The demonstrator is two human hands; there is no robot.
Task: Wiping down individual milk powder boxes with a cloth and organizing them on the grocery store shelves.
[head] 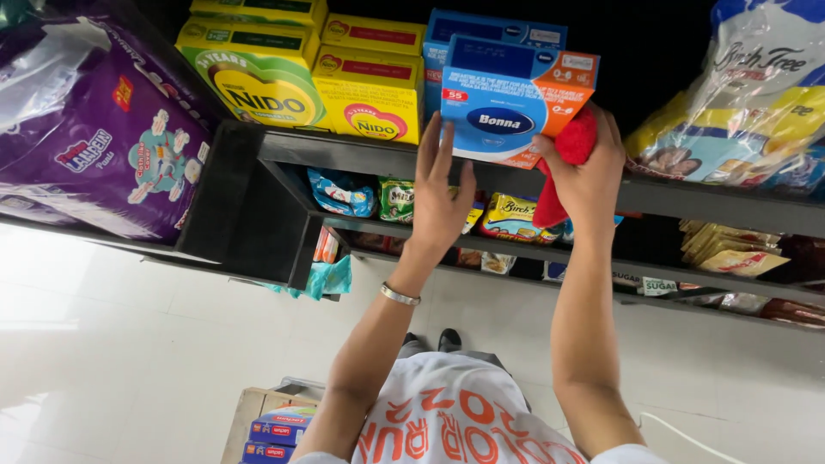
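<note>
From the head view, your left hand lies flat and open-fingered against the front lower edge of the blue box, pressing rather than gripping. The box sits tilted on the top shelf, just right of the yellow boxes and in front of another blue one. Your right hand is clenched around a red cloth and touches the box's right lower corner. A purple pack lies far left.

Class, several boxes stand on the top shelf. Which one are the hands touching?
The blue-and-orange box at the shelf's front edge, between the left hand and right hand; the yellow boxes stand untouched.
</note>
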